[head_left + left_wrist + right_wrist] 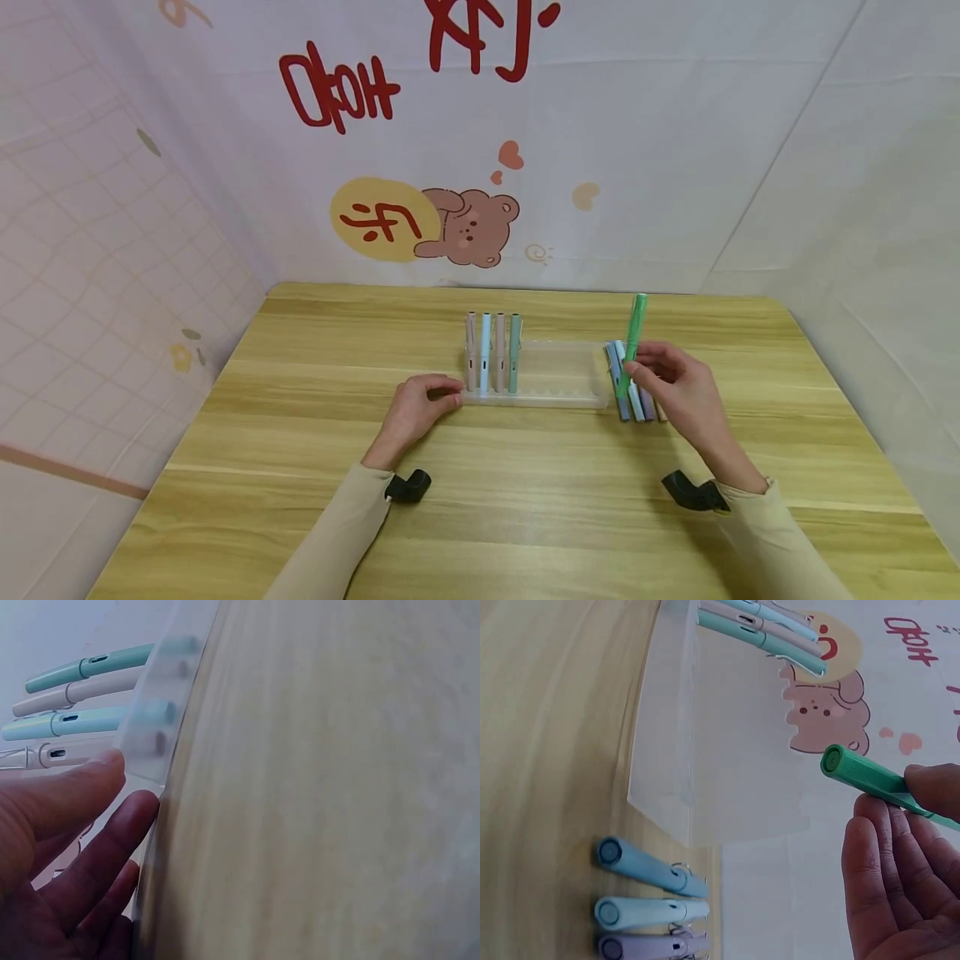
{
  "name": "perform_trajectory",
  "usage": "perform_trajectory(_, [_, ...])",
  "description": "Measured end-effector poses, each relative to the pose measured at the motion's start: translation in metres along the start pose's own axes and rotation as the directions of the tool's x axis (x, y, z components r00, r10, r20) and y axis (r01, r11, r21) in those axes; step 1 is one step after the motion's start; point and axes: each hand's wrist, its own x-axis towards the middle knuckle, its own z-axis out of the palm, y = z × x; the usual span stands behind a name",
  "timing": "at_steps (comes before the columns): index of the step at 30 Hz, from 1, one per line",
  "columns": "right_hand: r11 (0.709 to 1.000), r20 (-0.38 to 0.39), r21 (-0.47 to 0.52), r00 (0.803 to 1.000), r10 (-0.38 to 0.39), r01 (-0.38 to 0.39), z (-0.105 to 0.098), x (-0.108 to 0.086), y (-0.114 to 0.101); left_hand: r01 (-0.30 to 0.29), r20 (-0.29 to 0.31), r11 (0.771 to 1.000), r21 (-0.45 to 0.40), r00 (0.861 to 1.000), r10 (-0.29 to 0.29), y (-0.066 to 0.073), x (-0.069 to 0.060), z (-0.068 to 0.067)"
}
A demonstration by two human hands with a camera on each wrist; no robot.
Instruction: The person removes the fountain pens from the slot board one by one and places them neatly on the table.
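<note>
A clear pen rack stands on the table with several pens upright in its left part: two pinkish-beige, one light blue and one dark teal. My left hand touches the rack's left front corner, thumb and fingertips at its edge; the left wrist view shows the hand there. Right of the rack, my right hand pinches a bright green pen between thumb and fingers, tilted slightly and raised off the table. In the right wrist view the green pen points its round end toward the rack.
Several pens lie side by side on the table just right of the rack, among them a blue one, a light blue one and a purple one. A printed cloth hangs behind the table.
</note>
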Motion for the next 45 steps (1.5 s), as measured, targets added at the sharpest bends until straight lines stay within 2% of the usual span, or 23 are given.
perform_trajectory(12, [0.999, -0.018, 0.003, 0.999, 0.046, -0.046, -0.02, -0.009, 0.017, -0.002, 0.018, 1.0, -0.003, 1.0, 0.002, -0.002, 0.0, 0.0])
perform_trajectory(21, [0.996, -0.008, -0.036, 0.996, 0.086, -0.086, -0.033, -0.014, 0.03, -0.001, 0.015, 1.0, -0.004, 1.0, 0.001, -0.004, 0.0, 0.0])
perform_trajectory(36, [0.99, 0.031, -0.058, 0.991, 0.13, -0.128, -0.05, -0.008, 0.051, -0.022, 0.002, 0.999, 0.027, 1.0, 0.022, 0.003, -0.001, -0.002])
perform_trajectory(45, [0.987, 0.089, 0.034, 0.984, 0.152, -0.155, -0.056, -0.004, 0.061, -0.033, -0.001, 0.999, 0.029, 0.999, 0.033, 0.001, 0.0, -0.001])
